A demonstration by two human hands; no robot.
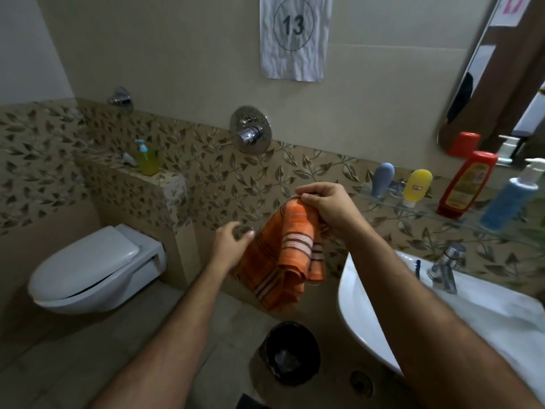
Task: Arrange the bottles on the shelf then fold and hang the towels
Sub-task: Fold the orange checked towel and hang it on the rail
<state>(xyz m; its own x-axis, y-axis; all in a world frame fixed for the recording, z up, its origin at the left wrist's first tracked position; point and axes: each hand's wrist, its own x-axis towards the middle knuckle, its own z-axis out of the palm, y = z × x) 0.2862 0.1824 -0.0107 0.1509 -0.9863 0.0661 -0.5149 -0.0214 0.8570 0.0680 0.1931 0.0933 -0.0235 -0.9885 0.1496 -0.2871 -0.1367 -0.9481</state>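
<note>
The towel [283, 255] hangs bunched from one corner, so it may slip free or fold crooked if the loose edge is caught badly. At 9 o'clock of it, the left hand [231, 243] is half curled and holds nothing, fingertips just beside the cloth. At 12 o'clock, the right hand [324, 202] pinches the top edge.

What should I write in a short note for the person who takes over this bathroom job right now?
Right hand: pinches the top of the orange towel, which hangs in the air, loosely folded.
Left hand: fingers curled at the towel's left edge; whether it grips cannot be told.
Done: grey bottle, yellow bottle, red bottle and blue pump bottle stand in a row on the glass shelf.
Left: finish folding the towel and hang it.
</note>
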